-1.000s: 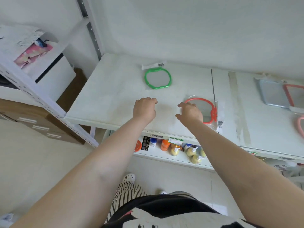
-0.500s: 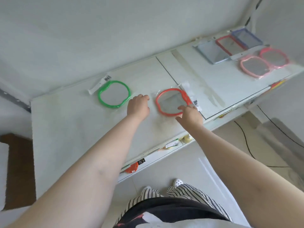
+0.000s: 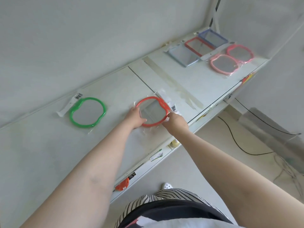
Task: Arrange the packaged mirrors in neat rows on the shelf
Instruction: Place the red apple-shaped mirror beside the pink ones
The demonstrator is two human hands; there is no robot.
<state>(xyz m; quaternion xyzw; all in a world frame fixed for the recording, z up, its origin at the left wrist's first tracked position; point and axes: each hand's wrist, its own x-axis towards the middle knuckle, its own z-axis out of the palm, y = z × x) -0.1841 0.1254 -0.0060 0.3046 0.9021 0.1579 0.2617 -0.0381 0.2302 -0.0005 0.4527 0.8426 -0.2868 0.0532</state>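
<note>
Plain white wall (image 3: 82, 38) ran behind a white shelf unit (image 3: 41, 153), w/ a metal upright (image 3: 213, 14) at the far corner. Pale tiled floor (image 3: 205, 162) below, black cable (image 3: 246, 145) trailing across it. Soft, even daylight; lower shelf (image 3: 148, 170) held small bottles.

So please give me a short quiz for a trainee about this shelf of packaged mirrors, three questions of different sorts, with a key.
1. True or false: both hands are on the green mirror.
2. Which framed mirror lies nearest the far end of the shelf? A) blue mirror B) green C) red round mirror
3. Fill in: the two pink mirrors lie near the shelf's ____ edge.

Key:
1. False; the left hand and right hand touch the red round mirror.
2. A
3. front
</note>
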